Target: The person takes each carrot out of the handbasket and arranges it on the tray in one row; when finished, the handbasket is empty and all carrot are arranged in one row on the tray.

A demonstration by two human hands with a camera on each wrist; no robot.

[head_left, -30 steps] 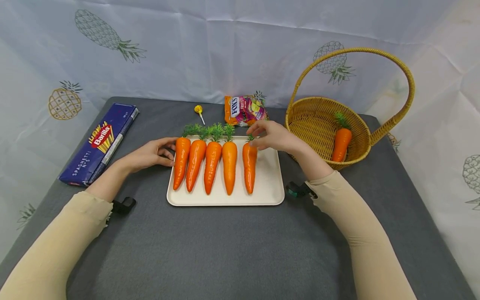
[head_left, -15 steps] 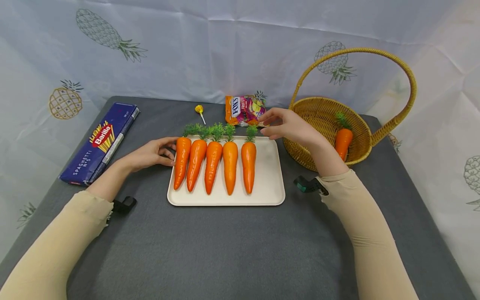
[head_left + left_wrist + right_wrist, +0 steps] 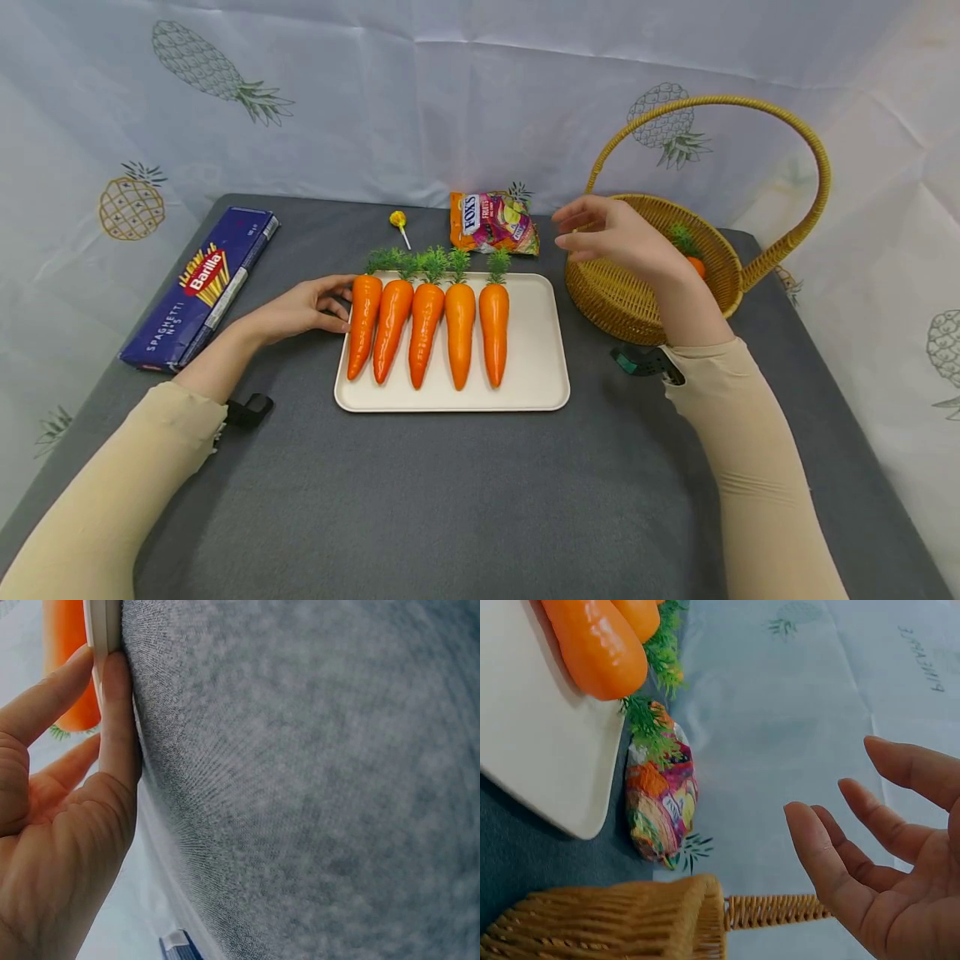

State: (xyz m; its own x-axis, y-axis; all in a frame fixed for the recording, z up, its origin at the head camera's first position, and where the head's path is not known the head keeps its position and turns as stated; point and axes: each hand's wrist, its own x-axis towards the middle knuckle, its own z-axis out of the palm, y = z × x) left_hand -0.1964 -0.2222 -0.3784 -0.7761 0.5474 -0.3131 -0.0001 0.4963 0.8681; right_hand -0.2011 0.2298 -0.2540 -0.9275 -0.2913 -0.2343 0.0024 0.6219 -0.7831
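Observation:
My left hand (image 3: 303,308) is at the left edge of a cream tray (image 3: 536,350); in the left wrist view, the fingertips pinch the tray's rim (image 3: 103,622). Several orange carrots with green tops lie side by side on the tray, from the leftmost carrot (image 3: 364,325) to the rightmost carrot (image 3: 494,333). My right hand (image 3: 626,237) hovers at the left side of a wicker basket (image 3: 611,296), fingers loosely bent and nothing held. Inside the basket lies another carrot (image 3: 682,240), mostly hidden behind the right hand and wrist.
Behind the tray are a Fox's candy bag (image 3: 495,223) and a yellow lollipop (image 3: 399,223). A blue spaghetti box (image 3: 198,292) lies at the left. The basket's tall handle (image 3: 712,100) arches upward. Pineapple-print cloth (image 3: 420,108) hangs behind the grey table.
My right hand has left the rightmost carrot and moved right toward the basket. That carrot has shifted slightly left on the tray. The left hand has stayed in place.

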